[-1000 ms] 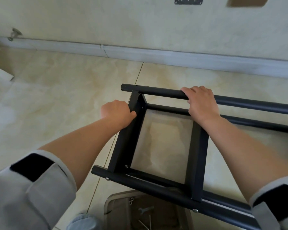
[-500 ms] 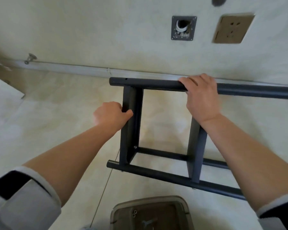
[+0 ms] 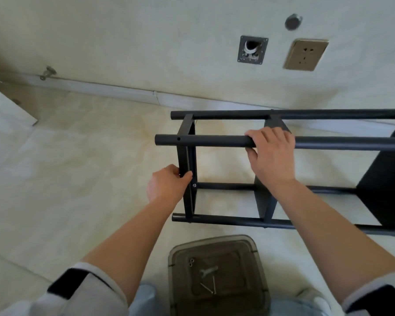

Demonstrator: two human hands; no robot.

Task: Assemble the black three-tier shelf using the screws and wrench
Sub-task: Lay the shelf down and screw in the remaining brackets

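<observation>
Head camera looks down on your two forearms reaching out over the pale tiled floor (image 3: 78, 179), sleeves pushed back. Your left hand (image 3: 167, 184) has its grip pinched on the edge of the end panel (image 3: 187, 156), thumb on the near side and fingers curled behind it. Your right hand (image 3: 270, 153) wraps its grip over the upper near tube (image 3: 214, 140), fingers curled across the top and thumb beneath. The black shelf (image 3: 385, 179) lies on its side on the floor near the wall, directly ahead of you. You can count four long tubes and three flat panels in it. Closer to you, between your arms, sits one brown plastic tray (image 3: 255, 247) holding one small wrench (image 3: 209, 270) and two long screws (image 3: 210, 287), plus a small fitting too blurred to identify.
</observation>
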